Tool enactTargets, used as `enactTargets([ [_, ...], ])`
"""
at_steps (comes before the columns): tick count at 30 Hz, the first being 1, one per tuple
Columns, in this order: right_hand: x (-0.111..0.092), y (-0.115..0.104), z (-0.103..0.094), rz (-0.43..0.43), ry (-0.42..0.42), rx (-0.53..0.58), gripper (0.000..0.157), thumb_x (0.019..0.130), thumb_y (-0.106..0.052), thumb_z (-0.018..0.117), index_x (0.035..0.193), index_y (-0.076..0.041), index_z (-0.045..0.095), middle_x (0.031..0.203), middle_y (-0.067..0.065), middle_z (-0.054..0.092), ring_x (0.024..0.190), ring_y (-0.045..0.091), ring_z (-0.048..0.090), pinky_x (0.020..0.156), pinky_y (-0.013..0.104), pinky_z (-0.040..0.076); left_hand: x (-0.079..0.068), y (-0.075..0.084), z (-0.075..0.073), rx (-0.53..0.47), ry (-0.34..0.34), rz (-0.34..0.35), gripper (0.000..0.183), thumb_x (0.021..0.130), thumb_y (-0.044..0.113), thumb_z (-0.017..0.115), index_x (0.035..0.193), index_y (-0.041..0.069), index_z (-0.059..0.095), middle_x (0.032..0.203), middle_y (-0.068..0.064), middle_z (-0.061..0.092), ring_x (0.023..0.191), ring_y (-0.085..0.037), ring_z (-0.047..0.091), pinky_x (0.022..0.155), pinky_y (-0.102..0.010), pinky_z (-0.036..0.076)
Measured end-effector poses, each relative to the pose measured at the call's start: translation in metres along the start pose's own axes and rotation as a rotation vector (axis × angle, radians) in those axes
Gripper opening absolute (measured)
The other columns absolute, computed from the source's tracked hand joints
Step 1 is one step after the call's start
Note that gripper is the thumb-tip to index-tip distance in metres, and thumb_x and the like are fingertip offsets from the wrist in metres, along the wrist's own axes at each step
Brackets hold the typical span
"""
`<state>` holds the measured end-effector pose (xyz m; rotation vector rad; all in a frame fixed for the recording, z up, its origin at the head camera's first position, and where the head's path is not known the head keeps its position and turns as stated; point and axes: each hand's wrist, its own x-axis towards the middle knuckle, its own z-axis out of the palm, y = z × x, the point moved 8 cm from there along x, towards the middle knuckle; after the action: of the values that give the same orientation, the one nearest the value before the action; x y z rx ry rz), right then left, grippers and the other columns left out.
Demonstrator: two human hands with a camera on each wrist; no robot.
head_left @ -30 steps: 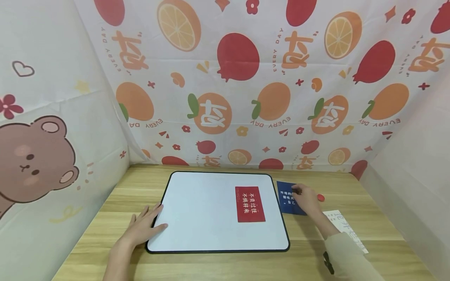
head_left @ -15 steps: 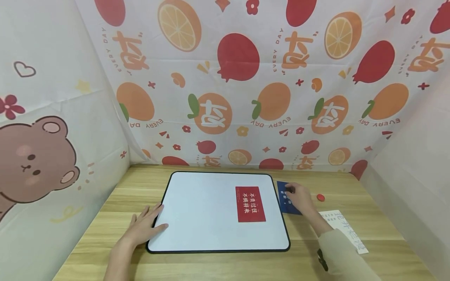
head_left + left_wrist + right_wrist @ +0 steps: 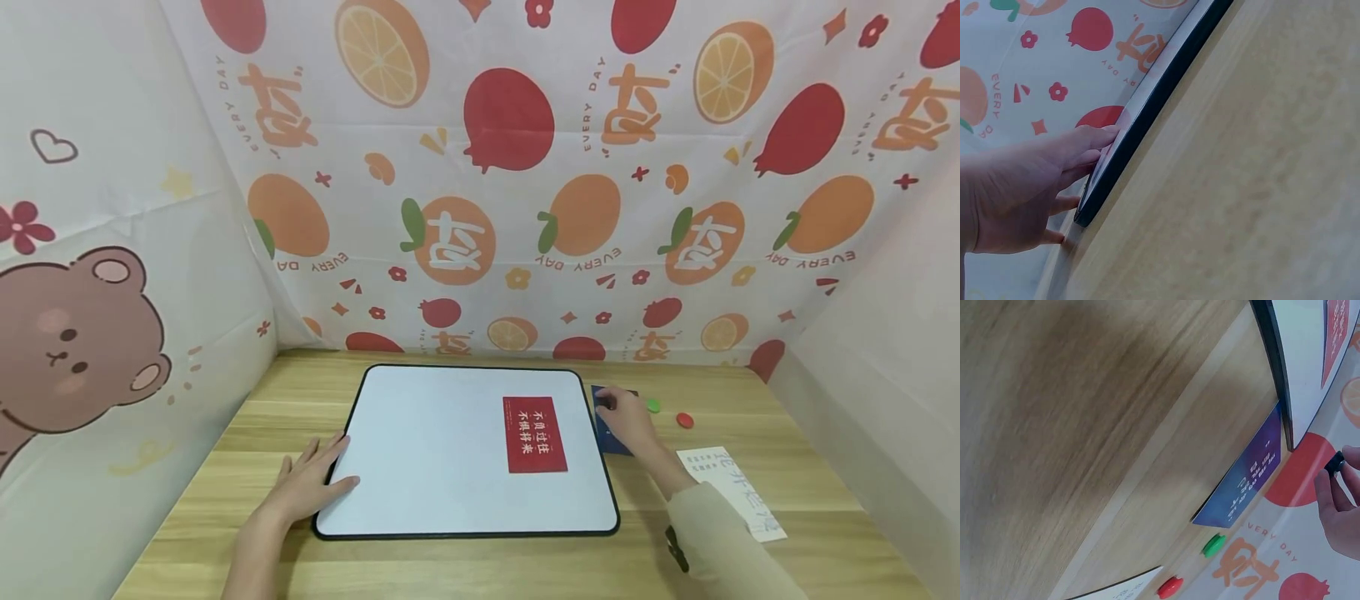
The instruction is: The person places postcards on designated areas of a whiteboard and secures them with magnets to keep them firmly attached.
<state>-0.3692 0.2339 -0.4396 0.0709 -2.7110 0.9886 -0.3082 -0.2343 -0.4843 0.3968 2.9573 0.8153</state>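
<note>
A white whiteboard (image 3: 427,458) with a dark frame lies on the table, a red card (image 3: 535,435) with white lettering on its right part. My left hand (image 3: 307,483) rests at the board's left edge, fingers spread and thumb on the surface. To the right of the board, my right hand (image 3: 630,421) is raised over a dark blue card (image 3: 1250,472). Between thumb and fingertips it pinches a small black magnet (image 3: 1335,463), clear in the right wrist view. The hand hides part of the blue card in the head view.
A green magnet (image 3: 653,406) and a red magnet (image 3: 685,421) lie right of the blue card. Nearer the front right is a white card (image 3: 733,493) with handwriting-like print, partly under the sleeve. Printed cloth walls (image 3: 517,317) bound the wooden table (image 3: 465,571).
My right hand has shifted left across the blue card toward the board, uncovering the green magnet and more of the white card. My left hand and the whiteboard stay where they were.
</note>
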Motion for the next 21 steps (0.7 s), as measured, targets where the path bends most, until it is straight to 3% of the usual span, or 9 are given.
enactTargets([
  [10, 0.006, -0.01, 0.007, -0.008, 0.004, -0.073, 0.025, 0.082, -0.001, 0.064, 0.107, 0.003, 0.064, 0.105, 0.021, 0.063, 0.091, 0.03, 0.061, 0.076, 0.043, 0.05, 0.001, 0.0, -0.002, -0.003, 0.002, -0.001, 0.073, 0.084, 0.04, 0.063, 0.136, -0.005, 0.038, 0.142, -0.025, 0.03, 0.127, -0.053, 0.014, 0.091, -0.073, 0.002],
  [21, 0.011, -0.018, 0.019, 0.041, -0.029, -0.052, 0.026, 0.084, -0.001, 0.062, 0.11, 0.002, 0.063, 0.106, 0.02, 0.063, 0.085, 0.026, 0.06, 0.071, 0.037, 0.052, 0.002, 0.001, -0.003, -0.011, -0.006, 0.002, 0.073, 0.084, 0.04, 0.063, 0.136, -0.005, 0.038, 0.142, -0.025, 0.03, 0.127, -0.053, 0.014, 0.091, -0.073, 0.001],
])
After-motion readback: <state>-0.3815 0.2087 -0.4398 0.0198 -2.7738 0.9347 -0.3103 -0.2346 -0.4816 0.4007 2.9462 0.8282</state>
